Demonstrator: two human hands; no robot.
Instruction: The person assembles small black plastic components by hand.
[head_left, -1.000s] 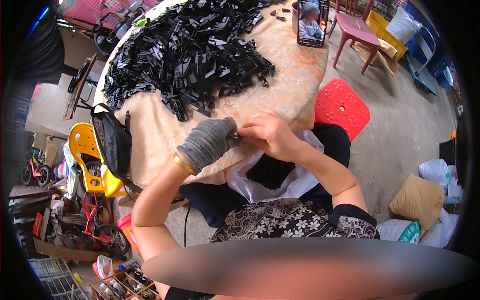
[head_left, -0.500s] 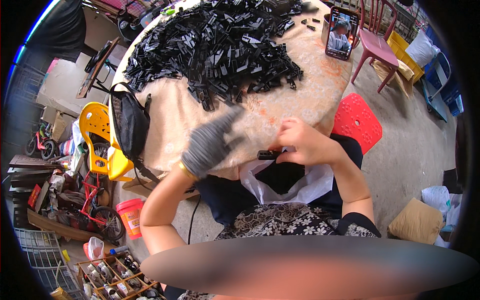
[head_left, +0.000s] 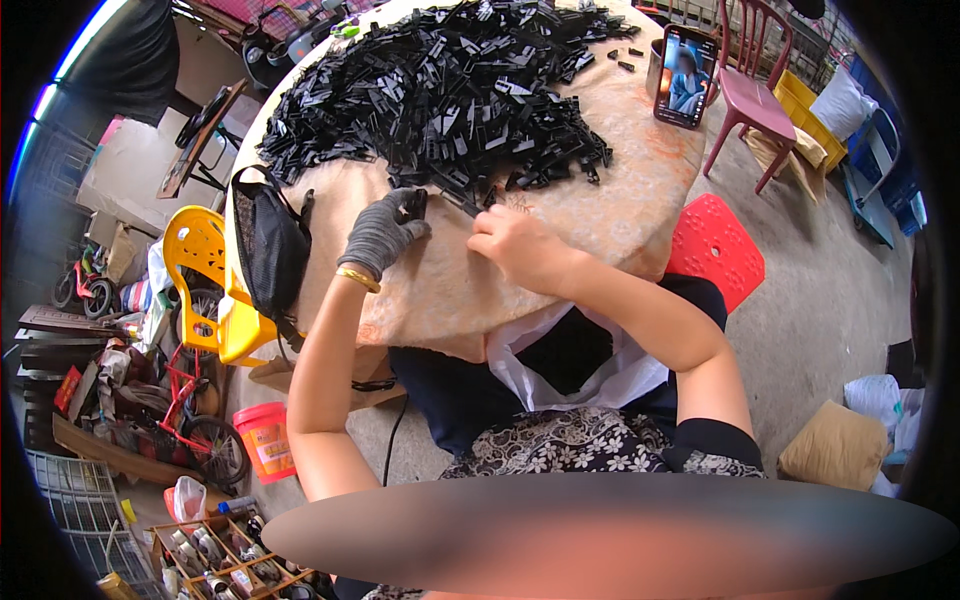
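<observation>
A broad heap of black plastic pieces (head_left: 440,95) covers the far part of the cloth-covered worktop (head_left: 610,215); taking the heap as the clock's centre, every place follows from it. The pieces are small, narrow and elongated, with straight edges and smooth faces that catch pale glints, and they lie tangled at all angles, several layers deep. A few loose pieces (head_left: 627,66) sit apart between two and three o'clock. Between six and seven o'clock, the left hand (head_left: 380,236), in a grey knitted glove, pinches a single black piece (head_left: 414,206) just off the heap's near edge. At five o'clock the bare right hand (head_left: 522,250) has its fingers drawn close together beside another dark slim piece (head_left: 463,204); whether it grips this one, I cannot tell. Farther out at five o'clock, a white bag (head_left: 508,368) gapes at the worktop's near edge, dark inside.
</observation>
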